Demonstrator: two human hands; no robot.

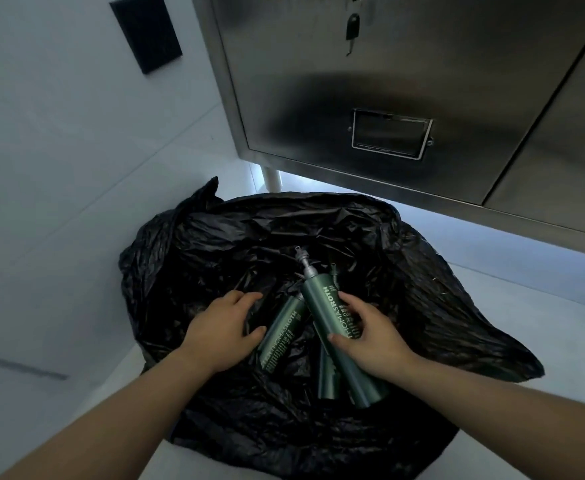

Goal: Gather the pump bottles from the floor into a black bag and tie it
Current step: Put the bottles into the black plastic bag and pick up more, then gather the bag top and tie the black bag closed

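A wide black bag point(422, 271) lies open on the pale floor. Inside it are dark green pump bottles. My right hand point(367, 336) grips the largest green pump bottle point(322, 306), whose grey pump head points away from me. A second green bottle point(282, 336) lies to its left, and my left hand point(221, 327) rests beside it with the thumb touching it and the fingers curled over the bag's plastic. A third bottle point(327, 375) shows partly under the large one. Another pump head point(334, 271) peeks out behind the large bottle.
A stainless steel cabinet point(405, 81) with a label holder point(390, 135) and a key point(351, 27) in its lock stands just beyond the bag, raised on a white leg point(272, 178). A white wall with a dark panel point(147, 31) is at the left. Pale floor point(526, 306) surrounds the bag.
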